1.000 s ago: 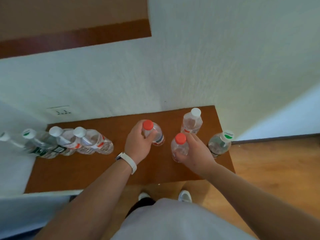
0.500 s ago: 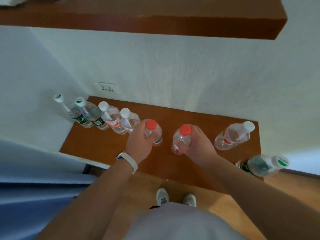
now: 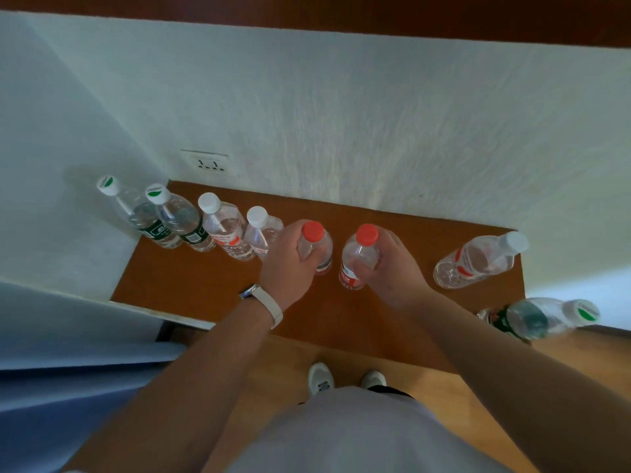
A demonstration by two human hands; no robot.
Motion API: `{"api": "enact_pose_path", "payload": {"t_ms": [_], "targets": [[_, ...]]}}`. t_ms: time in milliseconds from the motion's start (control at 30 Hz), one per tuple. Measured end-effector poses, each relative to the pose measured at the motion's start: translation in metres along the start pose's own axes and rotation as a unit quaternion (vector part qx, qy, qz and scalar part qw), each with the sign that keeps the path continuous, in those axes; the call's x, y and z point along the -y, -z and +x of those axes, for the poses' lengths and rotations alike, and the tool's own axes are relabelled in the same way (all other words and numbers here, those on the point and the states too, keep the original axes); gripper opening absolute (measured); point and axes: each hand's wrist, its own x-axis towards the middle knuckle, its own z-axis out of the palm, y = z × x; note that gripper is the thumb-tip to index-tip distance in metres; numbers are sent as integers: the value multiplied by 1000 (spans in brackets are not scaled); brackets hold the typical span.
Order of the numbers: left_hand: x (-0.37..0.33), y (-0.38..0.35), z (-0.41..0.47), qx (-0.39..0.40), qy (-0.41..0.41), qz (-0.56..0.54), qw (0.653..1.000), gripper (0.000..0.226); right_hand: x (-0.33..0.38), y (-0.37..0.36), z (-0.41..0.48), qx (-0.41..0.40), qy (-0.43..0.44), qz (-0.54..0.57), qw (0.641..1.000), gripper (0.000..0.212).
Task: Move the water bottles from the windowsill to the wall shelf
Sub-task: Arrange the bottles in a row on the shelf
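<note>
Two clear water bottles with red caps stand side by side on the brown wooden ledge (image 3: 211, 285). My left hand (image 3: 286, 268) grips the left red-capped bottle (image 3: 316, 240) around its body. My right hand (image 3: 389, 268) grips the right red-capped bottle (image 3: 360, 254) the same way. A row of several other bottles runs to the left: two with green-marked caps (image 3: 155, 196) and two white-capped ones (image 3: 225, 227). Right of my hands stand a white-capped bottle (image 3: 478, 261) and a green-labelled bottle (image 3: 539, 317) at the ledge's corner. A dark wooden shelf (image 3: 375, 18) spans the wall above.
A white textured wall with a power socket (image 3: 208, 163) rises behind the ledge. A white side wall closes the left end. Blue fabric (image 3: 68, 387) hangs at the lower left. Wooden floor and my shoes (image 3: 321, 377) lie below the ledge.
The camera has tilted up and swung, bringing the dark shelf above into view. Both hands keep their hold on the two red-capped bottles, which stay on the ledge.
</note>
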Motion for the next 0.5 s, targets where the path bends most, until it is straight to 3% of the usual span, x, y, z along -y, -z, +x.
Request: {"api": "enact_pose_path", "payload": {"t_ms": [267,500], "targets": [[-4,-1,13,26,-6,7,1000,30,-4,-2,5,-2,12,-3,1000,58],[-13,3,15,30,12,-4,999,39,0,5,4,26,9,-3,1000,61]]}}
